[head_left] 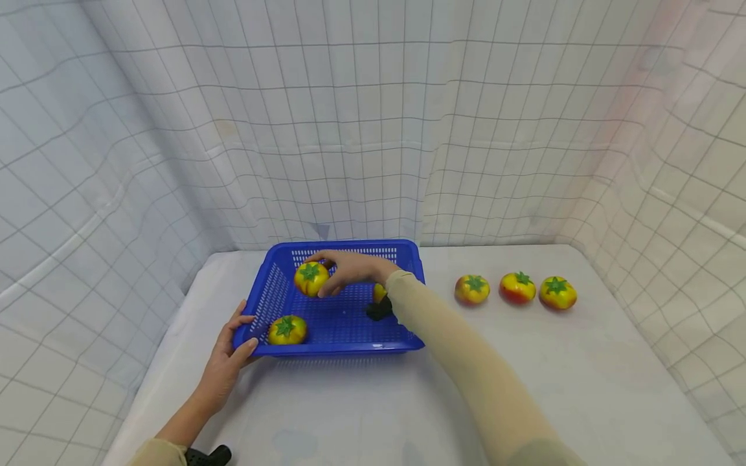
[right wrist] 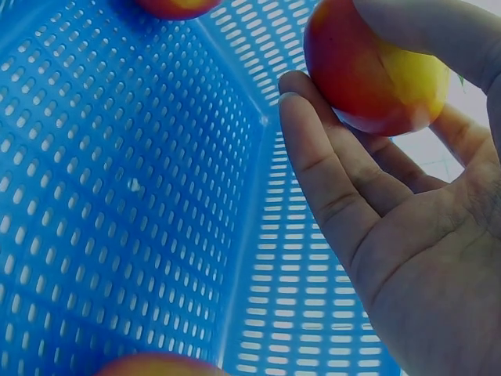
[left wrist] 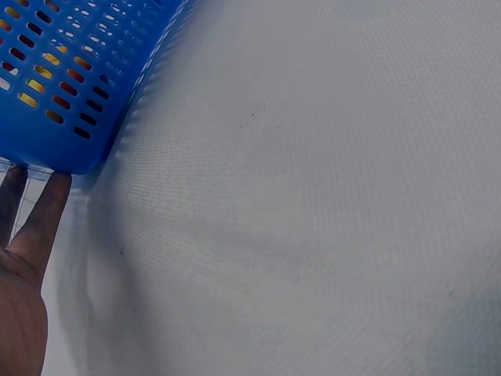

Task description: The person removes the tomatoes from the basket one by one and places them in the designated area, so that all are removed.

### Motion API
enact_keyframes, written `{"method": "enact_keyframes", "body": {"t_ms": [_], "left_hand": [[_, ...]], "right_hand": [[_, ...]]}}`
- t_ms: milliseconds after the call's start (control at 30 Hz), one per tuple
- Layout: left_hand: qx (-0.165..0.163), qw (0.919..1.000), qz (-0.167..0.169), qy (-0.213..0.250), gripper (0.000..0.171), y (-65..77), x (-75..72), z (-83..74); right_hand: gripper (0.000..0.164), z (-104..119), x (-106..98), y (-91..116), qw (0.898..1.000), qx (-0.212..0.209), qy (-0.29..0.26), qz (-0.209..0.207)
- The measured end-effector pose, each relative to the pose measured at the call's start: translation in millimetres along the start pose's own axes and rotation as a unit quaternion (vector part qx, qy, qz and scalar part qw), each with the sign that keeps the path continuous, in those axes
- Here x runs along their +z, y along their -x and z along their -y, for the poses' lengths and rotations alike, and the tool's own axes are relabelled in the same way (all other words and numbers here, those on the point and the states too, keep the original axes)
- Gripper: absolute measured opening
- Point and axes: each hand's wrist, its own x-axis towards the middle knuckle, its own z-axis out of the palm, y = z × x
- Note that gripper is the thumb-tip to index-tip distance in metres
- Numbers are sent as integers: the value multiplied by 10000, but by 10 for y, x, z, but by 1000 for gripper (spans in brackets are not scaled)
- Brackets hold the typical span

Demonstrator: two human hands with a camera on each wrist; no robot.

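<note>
My right hand (head_left: 350,268) holds a yellow-red tomato (head_left: 310,279) with a green leafy top, above the left part of a blue plastic basket (head_left: 344,348). In the right wrist view the thumb and fingers are around this tomato (right wrist: 368,78), whose red underside shows. My left hand (head_left: 221,362) grips the basket's front left corner, thumb at the front rim and fingers at the left side. Inside, a second tomato (head_left: 287,330) lies in that corner. Another tomato (head_left: 379,292) toward the basket's right is partly hidden by the right wrist.
To the right of the basket, three more tomatoes sit in a loose row on the white table (head_left: 524,362): one on the left (head_left: 472,290), a middle tomato (head_left: 517,288) and a right one (head_left: 557,293). White checked cloth (head_left: 361,129) hangs behind and on both sides.
</note>
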Motion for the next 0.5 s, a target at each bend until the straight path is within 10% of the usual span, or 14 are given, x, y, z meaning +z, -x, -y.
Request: {"method": "enact_keyframes", "body": {"t_ms": [500], "left_hand": [[3, 10000, -11, 67, 43, -5, 10, 22]], "right_hand": [[75, 43, -56, 328, 9990, -333, 283, -96]]}}
